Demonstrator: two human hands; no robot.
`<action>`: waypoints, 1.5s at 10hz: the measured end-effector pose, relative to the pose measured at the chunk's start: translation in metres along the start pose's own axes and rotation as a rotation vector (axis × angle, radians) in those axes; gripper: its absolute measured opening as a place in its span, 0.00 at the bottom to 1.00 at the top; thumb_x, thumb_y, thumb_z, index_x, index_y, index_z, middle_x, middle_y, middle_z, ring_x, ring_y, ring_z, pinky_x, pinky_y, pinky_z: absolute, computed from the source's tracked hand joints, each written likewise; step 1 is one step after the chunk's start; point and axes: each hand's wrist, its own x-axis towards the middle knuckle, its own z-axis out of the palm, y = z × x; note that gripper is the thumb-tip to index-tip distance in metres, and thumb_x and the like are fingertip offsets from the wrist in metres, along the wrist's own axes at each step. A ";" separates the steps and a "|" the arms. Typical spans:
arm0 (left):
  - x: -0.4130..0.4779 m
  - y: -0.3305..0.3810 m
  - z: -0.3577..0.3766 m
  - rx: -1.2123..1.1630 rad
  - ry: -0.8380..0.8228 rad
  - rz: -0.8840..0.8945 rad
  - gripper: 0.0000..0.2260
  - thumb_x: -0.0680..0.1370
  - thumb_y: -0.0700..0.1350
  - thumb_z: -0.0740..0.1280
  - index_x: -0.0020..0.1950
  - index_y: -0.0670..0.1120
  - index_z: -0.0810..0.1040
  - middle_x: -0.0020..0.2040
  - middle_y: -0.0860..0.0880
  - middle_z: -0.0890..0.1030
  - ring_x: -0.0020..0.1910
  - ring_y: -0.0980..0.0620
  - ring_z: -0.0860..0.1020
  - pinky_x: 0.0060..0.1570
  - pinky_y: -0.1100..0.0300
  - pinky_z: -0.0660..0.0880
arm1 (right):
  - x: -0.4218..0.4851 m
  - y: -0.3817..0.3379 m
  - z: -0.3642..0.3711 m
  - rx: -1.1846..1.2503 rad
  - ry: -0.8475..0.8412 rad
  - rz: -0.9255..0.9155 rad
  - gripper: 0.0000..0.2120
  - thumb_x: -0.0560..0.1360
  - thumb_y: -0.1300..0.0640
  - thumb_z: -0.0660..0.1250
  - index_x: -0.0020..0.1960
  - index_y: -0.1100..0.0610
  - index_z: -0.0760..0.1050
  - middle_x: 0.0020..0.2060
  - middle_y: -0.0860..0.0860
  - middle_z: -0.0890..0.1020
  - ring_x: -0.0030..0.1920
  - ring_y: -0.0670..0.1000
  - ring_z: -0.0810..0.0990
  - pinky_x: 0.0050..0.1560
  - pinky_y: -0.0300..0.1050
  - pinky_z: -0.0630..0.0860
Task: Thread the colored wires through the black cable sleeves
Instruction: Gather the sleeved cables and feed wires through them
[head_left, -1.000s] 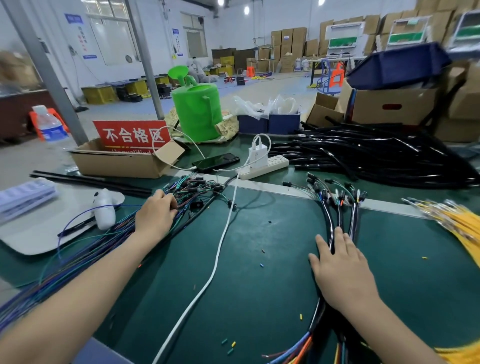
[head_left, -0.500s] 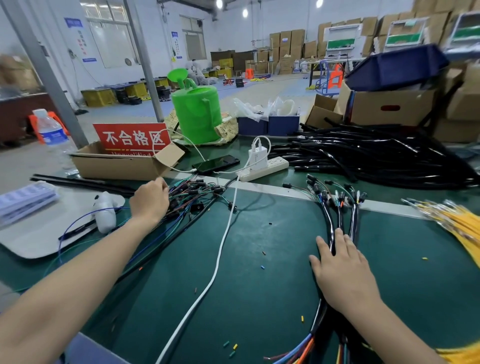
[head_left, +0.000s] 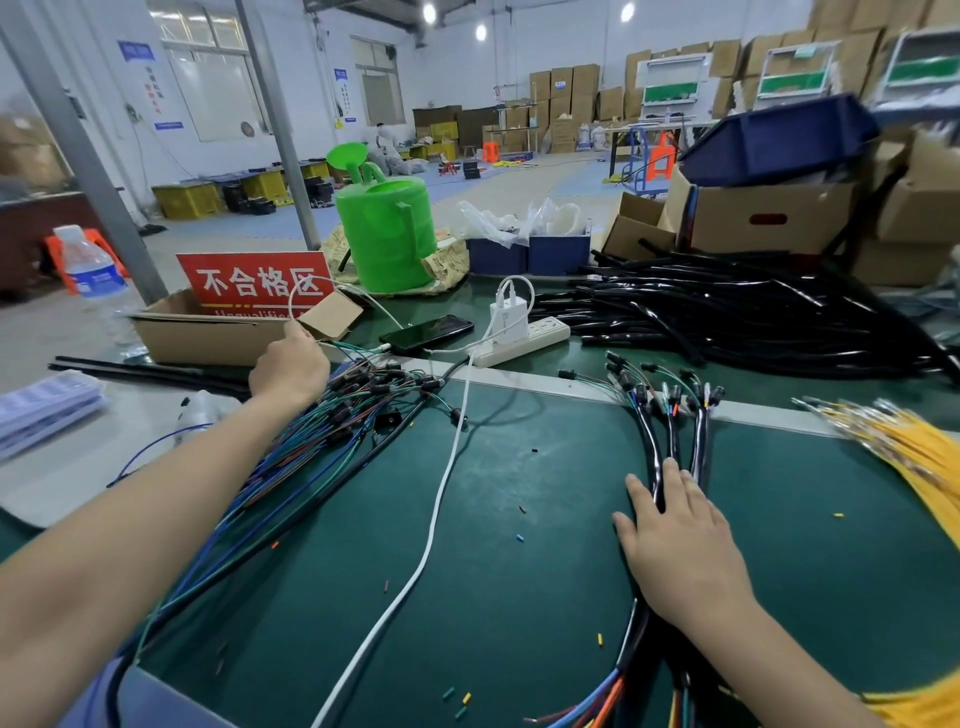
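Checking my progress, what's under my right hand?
Black sleeved cables lie under the right hand, colored wires showing at both ends. The stretch beneath the palm is hidden.

A factory workshop: a heap of black sleeves (head_left: 727, 317) lies just past the right hand (head_left: 680, 551), colored wires (head_left: 332, 431) spread beneath the left hand (head_left: 288, 366), and cardboard boxes (head_left: 569, 96) are stacked along the wall far beyond both.

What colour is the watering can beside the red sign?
The watering can is bright green; the head view shows it best.

Loose colored wires (head_left: 322, 431) fanned left, sleeved bundles (head_left: 670, 431) right — black sleeves (head_left: 727, 317) heaped behind
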 end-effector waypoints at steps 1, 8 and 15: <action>0.002 0.006 -0.007 -0.018 0.030 0.015 0.13 0.82 0.45 0.48 0.60 0.40 0.66 0.51 0.40 0.80 0.46 0.39 0.77 0.45 0.46 0.75 | 0.001 -0.001 0.000 -0.004 0.001 -0.005 0.26 0.82 0.43 0.43 0.78 0.49 0.46 0.77 0.58 0.43 0.77 0.55 0.45 0.75 0.50 0.48; -0.216 0.098 -0.093 -1.247 -0.796 0.129 0.11 0.81 0.45 0.55 0.41 0.50 0.71 0.51 0.44 0.83 0.45 0.38 0.83 0.28 0.49 0.79 | -0.022 -0.020 -0.056 1.325 -0.156 0.169 0.32 0.71 0.26 0.50 0.43 0.50 0.81 0.38 0.48 0.85 0.37 0.51 0.80 0.31 0.40 0.68; -0.164 0.043 -0.032 -0.772 -1.131 0.416 0.19 0.79 0.56 0.65 0.58 0.41 0.75 0.44 0.27 0.75 0.35 0.36 0.75 0.30 0.44 0.71 | -0.030 0.127 -0.165 0.065 0.212 -0.313 0.23 0.71 0.34 0.61 0.36 0.55 0.69 0.29 0.46 0.69 0.34 0.48 0.69 0.37 0.45 0.59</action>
